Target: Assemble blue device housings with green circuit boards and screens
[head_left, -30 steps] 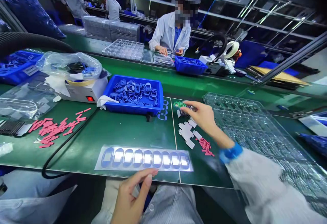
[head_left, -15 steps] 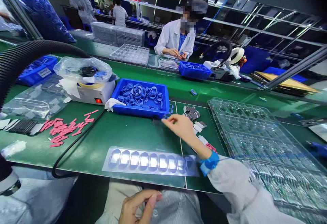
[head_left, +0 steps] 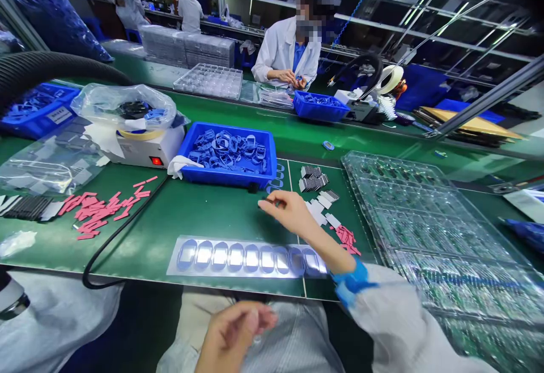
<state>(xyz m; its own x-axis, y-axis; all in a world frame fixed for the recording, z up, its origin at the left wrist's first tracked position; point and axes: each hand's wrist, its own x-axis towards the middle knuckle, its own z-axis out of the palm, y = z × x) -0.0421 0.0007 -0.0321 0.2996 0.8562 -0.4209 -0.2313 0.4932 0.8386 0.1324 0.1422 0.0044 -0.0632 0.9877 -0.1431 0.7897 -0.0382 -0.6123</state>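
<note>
**Desk:** Left to right, what is on the line?

**Photographer:** Pink strips [head_left: 100,211] lie scattered on the green bench [head_left: 221,220], beside a white tape machine [head_left: 148,155]. Next comes a blue tray [head_left: 225,127] heaped with blue oval frames [head_left: 227,152], and a few loose frames [head_left: 275,179] sit just off its corner, probably set out there for easy picking.

**Desk:** And straight ahead of the worker?

**Photographer:** A clear sheet of oval frames [head_left: 246,259] lies along the bench's front edge, likely placed there so both hands can reach it.

**Desk:** The hands?

**Photographer:** The left hand [head_left: 232,333] is blurred below the bench edge, fingers loosely curled. Whether it holds anything, I cannot tell. The right hand [head_left: 284,212], with a blue wristband [head_left: 351,282] above it, is half open, its fingers drawn together just above the bench, near the loose frames. It may hold something small, but I cannot tell.

**Desk:** What has changed?

**Photographer:** The right hand has moved left, away from the dark striped stack [head_left: 314,179] it was over a second ago. The left hand has dropped back from the sheet. Farther right, white pieces [head_left: 318,208] lie before a large clear blister tray [head_left: 425,220].
</note>
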